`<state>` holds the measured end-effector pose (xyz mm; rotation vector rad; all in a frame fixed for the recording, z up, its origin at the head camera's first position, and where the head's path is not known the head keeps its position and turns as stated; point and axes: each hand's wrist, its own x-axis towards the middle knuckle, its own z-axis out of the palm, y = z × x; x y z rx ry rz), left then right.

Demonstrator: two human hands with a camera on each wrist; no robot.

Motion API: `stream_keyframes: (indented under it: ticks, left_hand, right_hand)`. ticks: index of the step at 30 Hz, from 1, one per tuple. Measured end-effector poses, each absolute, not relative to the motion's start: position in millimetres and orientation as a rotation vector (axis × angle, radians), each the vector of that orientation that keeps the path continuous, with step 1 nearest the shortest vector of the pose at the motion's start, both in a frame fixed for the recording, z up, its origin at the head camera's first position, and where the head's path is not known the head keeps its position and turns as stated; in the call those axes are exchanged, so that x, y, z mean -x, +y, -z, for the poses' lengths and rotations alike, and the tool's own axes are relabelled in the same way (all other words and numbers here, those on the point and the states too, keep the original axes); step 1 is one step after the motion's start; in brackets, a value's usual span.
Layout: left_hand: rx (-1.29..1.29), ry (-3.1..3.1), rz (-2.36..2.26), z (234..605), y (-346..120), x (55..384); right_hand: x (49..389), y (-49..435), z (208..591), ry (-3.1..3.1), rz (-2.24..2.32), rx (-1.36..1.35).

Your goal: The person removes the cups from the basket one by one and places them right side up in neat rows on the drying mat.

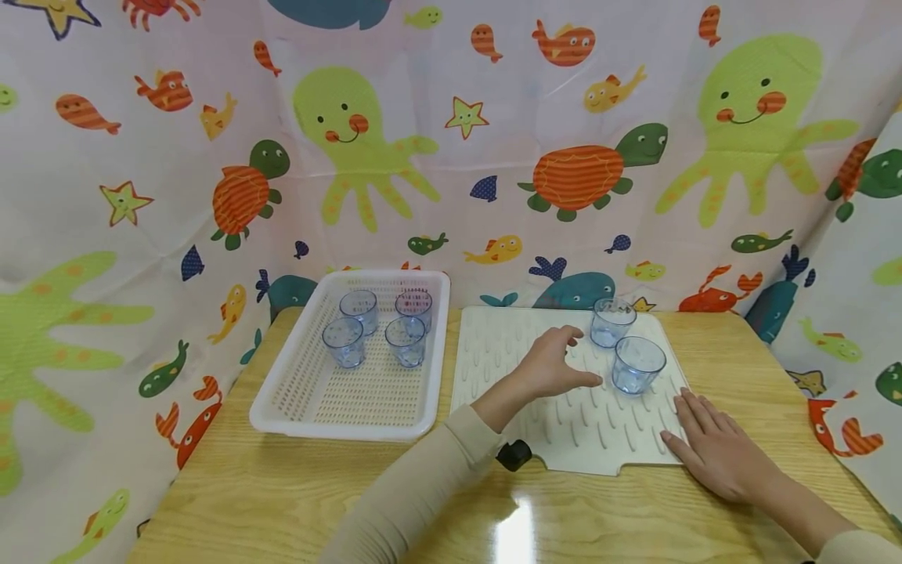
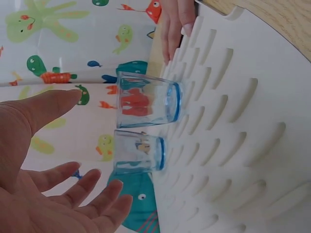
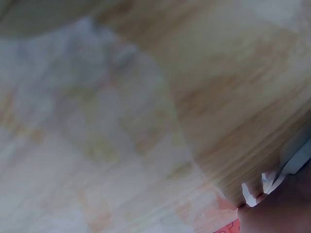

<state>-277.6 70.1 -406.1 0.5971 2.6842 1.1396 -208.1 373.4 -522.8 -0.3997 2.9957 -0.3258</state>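
Note:
Two clear bluish glasses stand upright on a white ridged drying board [image 1: 564,439]: a nearer glass [image 1: 637,366] and a farther glass [image 1: 611,323] just behind it. My left hand [image 1: 553,364] hovers over the board to the left of them, thumb and fingers spread apart and holding nothing. In the left wrist view the left hand [image 2: 58,170] faces both glasses with a gap between. My right hand [image 1: 722,450] lies flat on the wooden table, its fingertips at the board's right edge. The right wrist view is mostly blurred wood and reflection.
To the left sits a white perforated basket [image 1: 296,427] holding several similar glasses [image 1: 345,342]. Behind the wooden table [image 1: 296,501] hangs a curtain [image 1: 451,172] printed with sea animals, wrapping round both sides.

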Motion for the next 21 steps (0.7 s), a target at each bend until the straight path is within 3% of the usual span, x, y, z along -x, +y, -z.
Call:
stream_keyframes:
  ticks: [21]
  left_hand:
    - [-0.768,2.703,-1.191,379,21,257]
  right_hand:
    - [209,374,523,3.003,0.313,0.411]
